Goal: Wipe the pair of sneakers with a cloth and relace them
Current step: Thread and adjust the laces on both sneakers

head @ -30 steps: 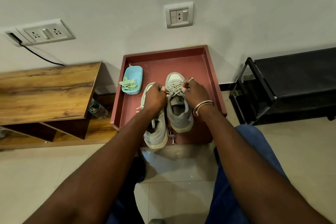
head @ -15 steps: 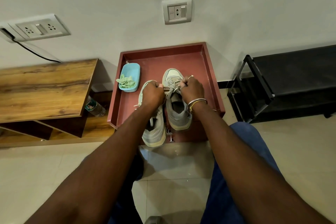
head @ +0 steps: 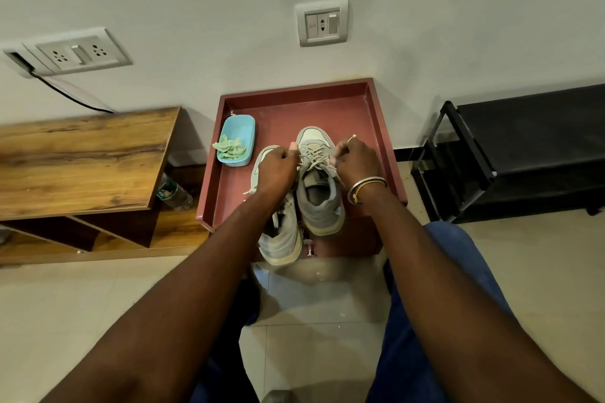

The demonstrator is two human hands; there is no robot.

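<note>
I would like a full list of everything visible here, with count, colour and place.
laced sneaker: one, grey, on tray
second sneaker: one, grey, left of it
laces: pale, on laced sneaker
tray: one, maroon, against wall
tub: one, blue, in tray
cloth: one, green, in tub
shelf unit: one, wooden, left
bottle: one, clear, under shelf top
rack: one, black, right
sockets: two, grey, on wall
bangle: one, silver, right wrist
left hand: pinches laces
right hand: pinches laces

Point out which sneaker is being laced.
The right sneaker, farther back on the red tray: left hand and right hand pinch its laces. The left sneaker lies partly under the left forearm.
</note>
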